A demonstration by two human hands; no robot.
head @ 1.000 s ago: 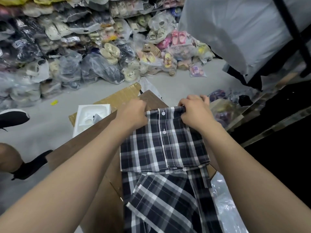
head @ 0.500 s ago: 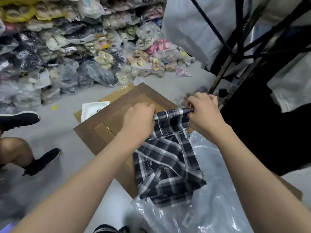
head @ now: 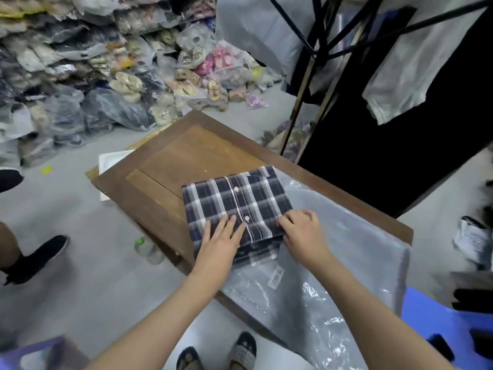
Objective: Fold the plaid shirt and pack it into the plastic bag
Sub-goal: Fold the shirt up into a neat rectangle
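Lying folded into a neat rectangle, the shirt (head: pixel 234 201) rested on the table (head: pixel 186 153), its right edge overlapping the bag (head: pixel 346 249). Half a second before we had held it bunched in the air (now it was down, buttons up). Our left hand (head: pixel 221 241) pressed flat on it, fingers spread; our right hand (head: pixel 301 233) pinched the near corner. Folding looked finished, we judged; bagging remained.

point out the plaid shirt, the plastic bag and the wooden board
plaid shirt (head: pixel 234 198), head view, on the button placket
plastic bag (head: pixel 344 236), head view, on its flat clear middle
wooden board (head: pixel 192 156), head view, on its bare top
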